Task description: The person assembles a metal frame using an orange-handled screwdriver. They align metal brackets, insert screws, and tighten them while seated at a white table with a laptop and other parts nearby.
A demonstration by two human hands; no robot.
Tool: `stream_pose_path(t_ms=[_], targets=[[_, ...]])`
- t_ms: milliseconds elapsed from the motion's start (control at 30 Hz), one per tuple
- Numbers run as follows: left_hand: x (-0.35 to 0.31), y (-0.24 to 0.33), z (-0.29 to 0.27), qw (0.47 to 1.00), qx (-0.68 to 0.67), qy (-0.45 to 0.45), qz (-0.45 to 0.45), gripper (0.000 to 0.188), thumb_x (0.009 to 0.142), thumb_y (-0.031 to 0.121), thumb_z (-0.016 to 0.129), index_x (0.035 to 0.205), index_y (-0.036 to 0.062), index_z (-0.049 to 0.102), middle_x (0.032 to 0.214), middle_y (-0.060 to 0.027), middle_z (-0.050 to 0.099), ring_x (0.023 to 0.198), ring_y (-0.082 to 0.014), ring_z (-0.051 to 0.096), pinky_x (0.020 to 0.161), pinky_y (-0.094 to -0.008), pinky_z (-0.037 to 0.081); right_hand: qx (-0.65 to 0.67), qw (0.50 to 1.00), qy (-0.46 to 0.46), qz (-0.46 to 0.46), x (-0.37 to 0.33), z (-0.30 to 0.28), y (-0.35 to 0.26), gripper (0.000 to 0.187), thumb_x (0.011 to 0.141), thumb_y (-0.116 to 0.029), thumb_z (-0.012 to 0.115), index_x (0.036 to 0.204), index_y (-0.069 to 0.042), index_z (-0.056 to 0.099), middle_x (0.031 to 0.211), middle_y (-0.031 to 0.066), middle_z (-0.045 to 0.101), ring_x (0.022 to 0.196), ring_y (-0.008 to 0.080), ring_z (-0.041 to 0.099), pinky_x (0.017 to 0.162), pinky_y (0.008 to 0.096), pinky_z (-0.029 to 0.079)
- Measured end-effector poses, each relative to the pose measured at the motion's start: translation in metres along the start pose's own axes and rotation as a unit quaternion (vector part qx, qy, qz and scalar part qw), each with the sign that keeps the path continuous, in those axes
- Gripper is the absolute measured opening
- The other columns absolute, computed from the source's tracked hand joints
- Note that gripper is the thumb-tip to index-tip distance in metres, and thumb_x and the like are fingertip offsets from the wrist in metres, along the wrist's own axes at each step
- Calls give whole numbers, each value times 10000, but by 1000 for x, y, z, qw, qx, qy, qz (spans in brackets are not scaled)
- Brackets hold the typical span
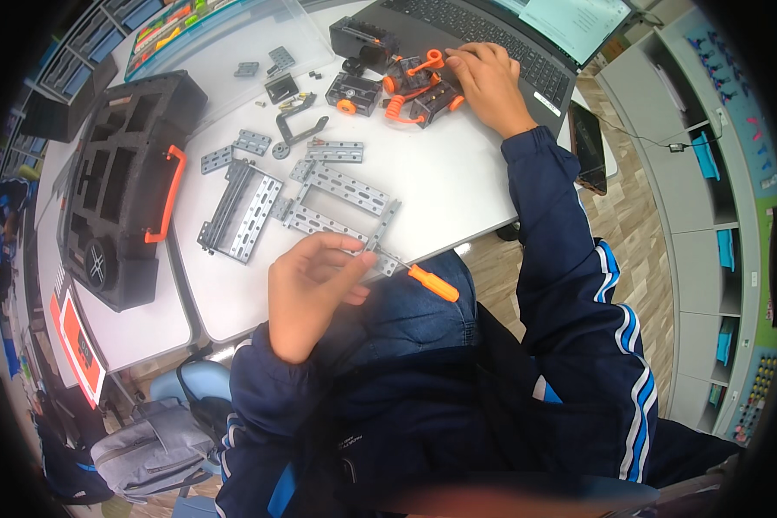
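Observation:
My left hand (306, 289) is at the table's near edge, its thumb and fingers closed in a pinch beside a grey perforated metal frame (347, 186). What sits between the fingertips is hidden. A screwdriver with an orange handle (432, 283) points its shaft toward my thumb, the handle reaching out past the table edge. My right hand (490, 85) lies palm down on the front part of the black laptop (540, 97), fingers loosely stretched and holding nothing. Left of the frame rests another grey metal assembly (242, 211).
Black and orange motor-like parts (414, 86) cluster left of my right hand. Grey brackets (300, 134) and small pieces lie mid-table. A black foam-lined case (125, 190) with an orange handle stands left, before a clear bin (233, 60). A phone (588, 148) lies right of the laptop.

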State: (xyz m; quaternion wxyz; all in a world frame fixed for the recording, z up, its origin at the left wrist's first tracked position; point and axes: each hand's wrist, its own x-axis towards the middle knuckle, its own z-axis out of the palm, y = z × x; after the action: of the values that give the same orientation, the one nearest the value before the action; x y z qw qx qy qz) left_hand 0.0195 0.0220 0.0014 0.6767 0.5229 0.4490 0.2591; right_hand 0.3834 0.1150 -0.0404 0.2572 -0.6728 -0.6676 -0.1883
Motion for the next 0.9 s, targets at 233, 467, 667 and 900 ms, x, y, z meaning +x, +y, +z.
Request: stream_pose_path(t_ms=[233,467,667,900], targets=[[0,-1,0,1000,-4,0,-1,237,870,79,780,1048,-34,672,860,-113,714,656,-151,699,569,-242,572,-22,999,35,10,0,1,-2,396,1030,-375,500,1238,-94,686,1230,74,626,1240,262,465,1008,425,297],[0,0,0,1000,-1,0,-1,235,871,76,778,1048,-36,671,865,-115,715,656,-151,699,566,-241,570,8,1000,9,11,0,-2,-3,368,1029,-370,508,1169,-103,719,1193,29,643,1228,243,473,1000,411,302],[0,2,2,1000,5,4,-2,223,893,27,741,1074,-54,637,833,-105,702,618,-131,675,547,-222,569,102,993,17,-60,3,-8,0,311,1023,-329,537,1032,-112,759,1128,-1,674,1184,221,505,989,378,316],[0,0,0,1000,-2,1,-1,243,870,82,779,1051,-37,669,862,-111,707,653,-154,696,568,-244,570,74,997,27,-6,3,-4,-1,330,1033,-349,510,1079,-128,750,1141,0,677,1186,223,503,994,391,306]])
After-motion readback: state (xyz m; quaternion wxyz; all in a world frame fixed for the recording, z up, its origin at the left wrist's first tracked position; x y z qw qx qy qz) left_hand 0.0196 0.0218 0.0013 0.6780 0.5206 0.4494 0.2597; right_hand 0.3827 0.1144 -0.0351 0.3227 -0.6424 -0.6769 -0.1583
